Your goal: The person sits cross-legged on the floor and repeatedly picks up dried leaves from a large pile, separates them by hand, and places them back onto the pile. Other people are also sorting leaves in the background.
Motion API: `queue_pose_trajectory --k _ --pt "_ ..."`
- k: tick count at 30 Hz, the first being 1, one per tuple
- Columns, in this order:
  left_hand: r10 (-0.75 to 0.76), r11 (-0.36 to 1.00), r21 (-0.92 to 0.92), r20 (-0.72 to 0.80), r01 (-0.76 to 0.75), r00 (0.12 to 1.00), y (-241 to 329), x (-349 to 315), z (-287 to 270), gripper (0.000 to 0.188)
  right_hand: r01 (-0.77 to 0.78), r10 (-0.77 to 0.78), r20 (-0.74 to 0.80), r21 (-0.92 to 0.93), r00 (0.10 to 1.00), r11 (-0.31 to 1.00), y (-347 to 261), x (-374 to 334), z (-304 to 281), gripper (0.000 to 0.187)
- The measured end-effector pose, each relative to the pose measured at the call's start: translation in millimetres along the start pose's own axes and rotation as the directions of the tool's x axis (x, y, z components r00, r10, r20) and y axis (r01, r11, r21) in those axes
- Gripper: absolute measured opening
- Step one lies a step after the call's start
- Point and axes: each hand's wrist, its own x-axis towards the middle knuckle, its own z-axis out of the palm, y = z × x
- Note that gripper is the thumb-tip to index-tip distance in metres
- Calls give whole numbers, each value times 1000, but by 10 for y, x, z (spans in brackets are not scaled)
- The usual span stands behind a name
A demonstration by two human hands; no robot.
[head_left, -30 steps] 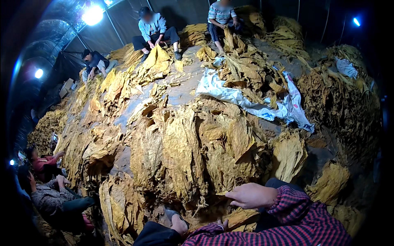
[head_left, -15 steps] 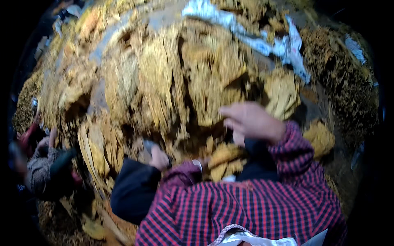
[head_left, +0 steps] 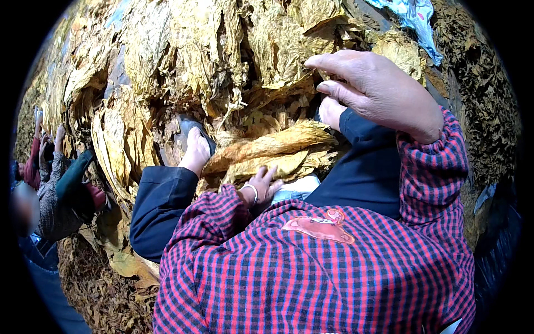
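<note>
Near my lap, my left hand (head_left: 262,186), with a pale bangle at the wrist, lies with its fingers spread at the near edge of a bundle of dried yellow leaves (head_left: 272,147); they look like tobacco. Beneath and beside that hand is a pale, whitish item (head_left: 297,188), partly covered. Above my right knee hangs my right hand (head_left: 372,89), fingers stretched out and thumb apart, with nothing visible in it. Beyond it stretches a large heap of wrinkled yellow leaves (head_left: 189,50). The bundle lies between my feet.
My dark-trousered legs (head_left: 361,161) frame the bundle, a dark shoe (head_left: 197,136) on the left foot. Light blue plastic sheeting (head_left: 414,22) lies far right, near brown crumbled leaves (head_left: 473,83). At the left a co-worker's grey sleeve (head_left: 53,192) reaches toward the heap; more brown leaves (head_left: 103,284) lie below.
The view has tipped downward, so the heap sits higher in the picture. My left hand, mostly hidden before, now shows with fingers spread. My right hand appears higher and larger, still empty.
</note>
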Motion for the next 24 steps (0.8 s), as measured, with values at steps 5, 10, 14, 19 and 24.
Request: queue_pose_trajectory --k 5,10,14,19,24 --pt "-160 957 214 -163 194 973 -12 347 -120 74 56 -58 50 30 997 998 21 26 13 33" --pt "-268 929 210 -188 305 945 98 560 -411 72 88 -88 -27 4 996 996 74 113 102 26" --pt "-136 964 191 -237 183 962 -76 523 -604 58 119 -119 -44 5 992 993 150 140 125 27" --pt "-440 897 -251 -573 363 692 -305 604 -663 46 100 -100 -25 2 995 995 156 148 191 27" --pt "-373 829 -543 -356 135 857 -750 660 -564 60 26 -25 108 -15 994 1000 147 125 220 32"
